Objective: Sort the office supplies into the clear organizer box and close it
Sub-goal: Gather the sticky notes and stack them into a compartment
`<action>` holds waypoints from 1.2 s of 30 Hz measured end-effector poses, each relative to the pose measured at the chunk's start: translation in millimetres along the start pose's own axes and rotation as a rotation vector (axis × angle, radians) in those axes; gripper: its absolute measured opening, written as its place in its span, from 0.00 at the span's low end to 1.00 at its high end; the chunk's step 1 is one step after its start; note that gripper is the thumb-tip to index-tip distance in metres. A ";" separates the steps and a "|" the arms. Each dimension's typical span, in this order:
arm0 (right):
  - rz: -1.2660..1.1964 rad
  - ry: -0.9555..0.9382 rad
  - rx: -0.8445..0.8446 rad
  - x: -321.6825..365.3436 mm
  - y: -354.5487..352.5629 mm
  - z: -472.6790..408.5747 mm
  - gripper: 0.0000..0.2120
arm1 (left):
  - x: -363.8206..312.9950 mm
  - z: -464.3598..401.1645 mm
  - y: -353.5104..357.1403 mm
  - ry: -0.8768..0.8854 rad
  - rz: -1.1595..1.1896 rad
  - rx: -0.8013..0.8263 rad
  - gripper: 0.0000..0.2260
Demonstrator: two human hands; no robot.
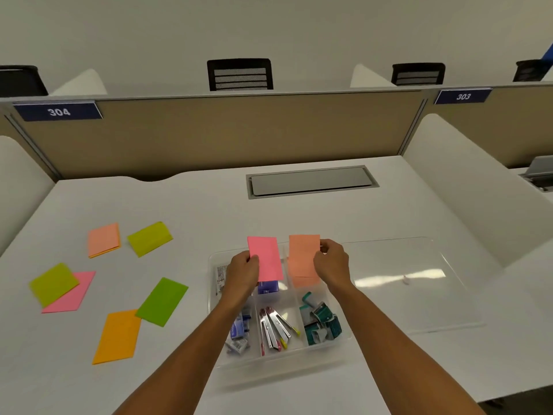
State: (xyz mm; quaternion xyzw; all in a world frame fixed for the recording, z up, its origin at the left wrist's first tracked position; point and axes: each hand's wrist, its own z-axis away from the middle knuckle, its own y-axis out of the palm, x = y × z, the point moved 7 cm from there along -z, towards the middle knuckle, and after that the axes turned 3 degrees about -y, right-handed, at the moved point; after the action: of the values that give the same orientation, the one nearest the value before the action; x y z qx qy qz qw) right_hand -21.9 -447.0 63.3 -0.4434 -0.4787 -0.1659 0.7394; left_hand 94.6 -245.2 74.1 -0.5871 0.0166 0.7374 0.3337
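I have both hands over the far row of the clear organizer box [278, 359], which sits open near the middle of the white desk [209, 202] with its lid [419, 283] lying flat to the right. My left hand [243, 272] pinches a pink sticky pad [266, 259] by its left edge, and my right hand [332, 265] grips an orange sticky pad [303, 259] at its upper right corner; both pads stand above the far compartments, not yet lying flat in them. The risk I see is in the fit: each pad looks about as wide as its cell, so a tilted release could leave an edge riding on a divider, and the lid would then not shut. The far-left cell already holds a blue box [267, 287] and some packets, so the pink pad may sit proud on top. Letting go of both at once doubles the chance of one sliding off. The near cells hold staple boxes [239, 326], staplers [273, 326] and teal clips [321, 323]. Seven more pads lie well apart on the left, among them a green pad [163, 301] and an amber pad [118, 336]; stacked carelessly, they could overfill the cells.
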 end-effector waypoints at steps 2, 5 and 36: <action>0.063 -0.003 -0.001 -1.7 -0.5 -2.8 0.17 | 0.2 -0.2 5.1 -0.012 -0.014 0.016 0.10; 0.166 -0.040 -0.003 -2.8 0.3 -6.6 0.17 | -0.3 -1.4 10.1 -0.023 -0.032 0.026 0.12; 0.243 -0.103 0.068 -18.2 -30.7 -4.7 0.19 | -23.1 -17.1 95.4 -0.002 -0.264 0.143 0.15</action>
State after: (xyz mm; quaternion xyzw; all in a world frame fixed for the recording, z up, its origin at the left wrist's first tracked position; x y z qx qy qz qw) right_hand -48.6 -471.0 62.3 -0.4808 -0.4642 -0.0358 0.7430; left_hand 62.5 -337.3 54.0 -0.5580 -0.0085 0.6847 0.4689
